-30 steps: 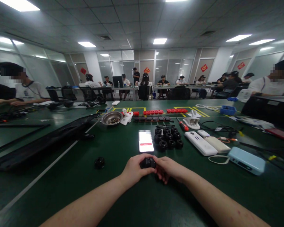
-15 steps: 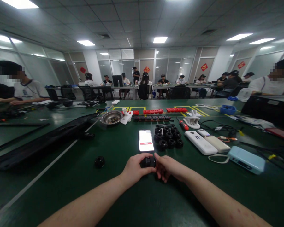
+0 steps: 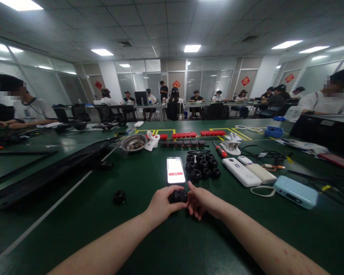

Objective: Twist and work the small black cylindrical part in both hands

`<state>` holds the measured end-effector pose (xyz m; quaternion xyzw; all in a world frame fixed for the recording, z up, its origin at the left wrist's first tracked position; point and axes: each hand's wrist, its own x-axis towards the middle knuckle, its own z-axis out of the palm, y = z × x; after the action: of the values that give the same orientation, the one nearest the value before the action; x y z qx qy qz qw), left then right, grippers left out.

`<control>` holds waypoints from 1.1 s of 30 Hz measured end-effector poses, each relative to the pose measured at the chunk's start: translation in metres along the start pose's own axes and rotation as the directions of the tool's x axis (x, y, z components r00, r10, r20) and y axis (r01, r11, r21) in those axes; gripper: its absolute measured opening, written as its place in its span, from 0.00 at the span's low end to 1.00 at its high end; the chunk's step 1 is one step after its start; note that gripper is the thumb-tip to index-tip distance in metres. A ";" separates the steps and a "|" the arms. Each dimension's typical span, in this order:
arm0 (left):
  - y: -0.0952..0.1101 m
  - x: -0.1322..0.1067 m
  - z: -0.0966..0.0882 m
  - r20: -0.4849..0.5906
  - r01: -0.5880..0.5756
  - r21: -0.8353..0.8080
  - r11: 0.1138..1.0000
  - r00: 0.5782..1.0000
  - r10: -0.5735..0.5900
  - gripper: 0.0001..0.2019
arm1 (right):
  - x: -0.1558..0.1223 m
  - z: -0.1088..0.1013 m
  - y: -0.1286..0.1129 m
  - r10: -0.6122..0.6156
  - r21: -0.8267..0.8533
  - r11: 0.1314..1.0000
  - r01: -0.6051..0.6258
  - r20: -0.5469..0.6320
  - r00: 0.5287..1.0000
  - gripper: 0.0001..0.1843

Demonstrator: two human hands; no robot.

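My left hand grips a short black cylindrical plastic fitting that looks like a cable gland, thumb below and fingers above. At its right end is my right hand, thumb raised and apart from the loosely bent fingers; whether a fingertip touches the fitting I cannot tell. Just beyond the hands lies a phone with a bright screen. Several similar black round fittings stand grouped in rows right of the phone. A single black ring-shaped piece sits on the table to the left.
On the green table are a metal bowl with small parts, red strips, a dark strip of blocks, and a screwdriver. White power bank and light-blue box lie right. A long black object stretches left.
My right thumb has lifted away from the black fitting and the right hand has opened a little. The left hand keeps its hold. The view has shifted slightly.
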<state>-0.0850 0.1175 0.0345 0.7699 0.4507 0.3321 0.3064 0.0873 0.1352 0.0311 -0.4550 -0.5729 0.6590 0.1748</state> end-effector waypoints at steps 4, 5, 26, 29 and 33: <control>-0.001 -0.001 0.000 0.026 -0.012 -0.012 1.000 1.000 0.012 0.19 | 0.001 0.000 0.002 -0.008 -0.005 1.000 0.008 0.008 1.000 0.26; -0.003 -0.001 0.000 0.032 0.000 -0.012 1.000 0.999 0.000 0.19 | 0.000 -0.001 0.002 -0.015 -0.003 1.000 0.015 0.008 1.000 0.24; -0.003 0.001 0.000 0.032 0.003 0.036 0.999 0.999 -0.004 0.19 | 0.000 -0.003 0.000 -0.053 0.034 0.998 0.053 -0.004 0.999 0.20; -0.002 0.000 -0.001 0.018 -0.017 0.019 1.000 1.000 0.016 0.18 | 0.000 -0.003 0.001 -0.023 0.034 0.999 0.022 0.018 1.000 0.28; -0.003 0.000 0.000 0.014 -0.035 0.031 0.999 0.999 0.035 0.18 | 0.001 -0.004 0.004 -0.016 0.018 1.000 0.015 0.039 0.999 0.26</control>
<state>-0.0867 0.1184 0.0326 0.7844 0.4403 0.3253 0.2915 0.0914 0.1372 0.0275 -0.4361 -0.5740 0.6712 0.1727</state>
